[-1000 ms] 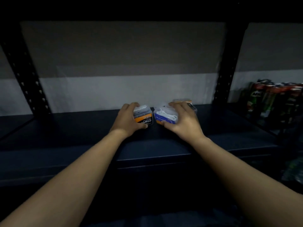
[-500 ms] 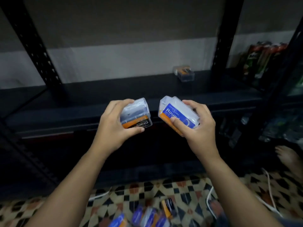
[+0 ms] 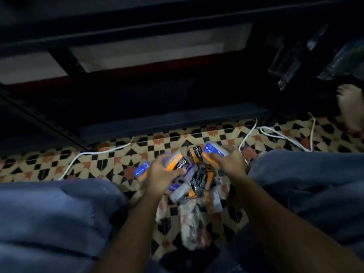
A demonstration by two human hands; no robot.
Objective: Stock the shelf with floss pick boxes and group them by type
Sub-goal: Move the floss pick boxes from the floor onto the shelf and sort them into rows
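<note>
My left hand (image 3: 159,176) grips a clear floss pick box with an orange and black Charcoal label (image 3: 178,161). In my right hand (image 3: 228,161) is a clear box with a blue and orange Round label (image 3: 213,150). Both hands hover low over a pile of several more boxes (image 3: 201,182) on the patterned tile floor, between my knees. One blue Round box (image 3: 140,172) lies at the pile's left edge. The dark shelf unit's bottom rail (image 3: 173,119) runs across just beyond the pile; the upper shelf is out of view.
My knees in blue trousers (image 3: 59,213) flank the pile. White cables (image 3: 94,153) trail over the tiles left and right. Someone's bare foot (image 3: 350,103) stands at the far right, with plastic bottles (image 3: 291,64) above it in the neighbouring bay.
My view has swung down from the shelf to the floor. Both hands, still holding the Charcoal and Round boxes, have dropped from shelf height to just above the pile.
</note>
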